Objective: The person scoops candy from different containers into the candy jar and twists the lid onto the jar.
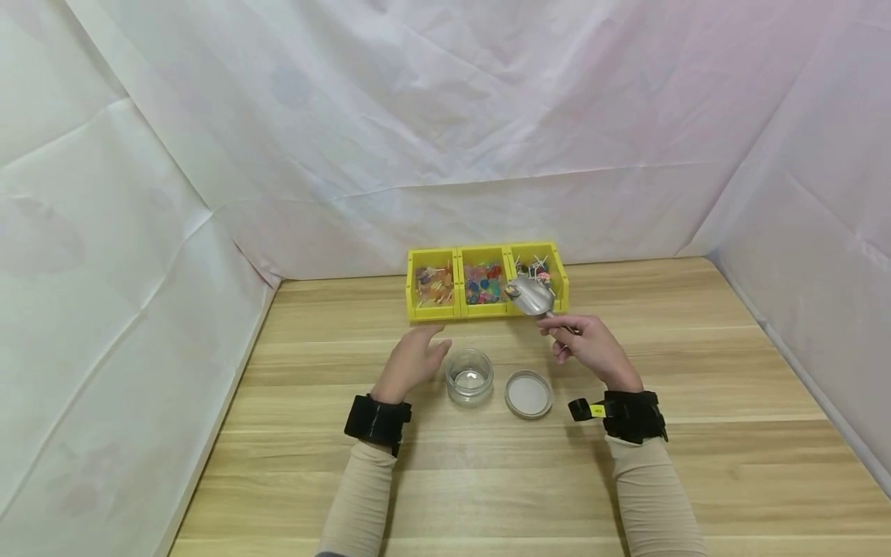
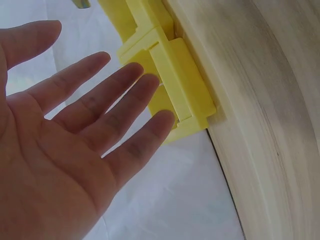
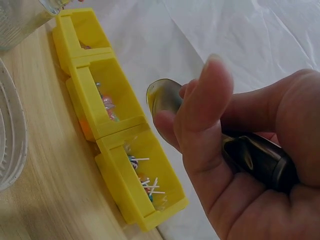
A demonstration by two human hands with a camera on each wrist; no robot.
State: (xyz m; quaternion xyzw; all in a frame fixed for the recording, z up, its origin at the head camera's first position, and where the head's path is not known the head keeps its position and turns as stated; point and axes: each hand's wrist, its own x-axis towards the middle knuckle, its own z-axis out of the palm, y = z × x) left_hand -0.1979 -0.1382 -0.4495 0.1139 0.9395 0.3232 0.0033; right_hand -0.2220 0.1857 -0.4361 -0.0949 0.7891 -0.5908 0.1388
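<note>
My right hand grips the dark handle of a metal scoop, which hangs over the front of the right-hand yellow bin. Something small and colourful shows at the scoop's tip; whether it lies inside the scoop I cannot tell. In the right wrist view the fingers hide part of the scoop. My left hand is held with fingers extended and nothing in it, just left of an open glass jar. Its palm and spread fingers show in the left wrist view. A round lid lies right of the jar.
Three joined yellow bins stand at the back against a white cloth wall. Wrapped lollipops fill the left bin, colourful candies the middle, white-stick lollipops the right. White cloth also encloses both sides of the wooden table.
</note>
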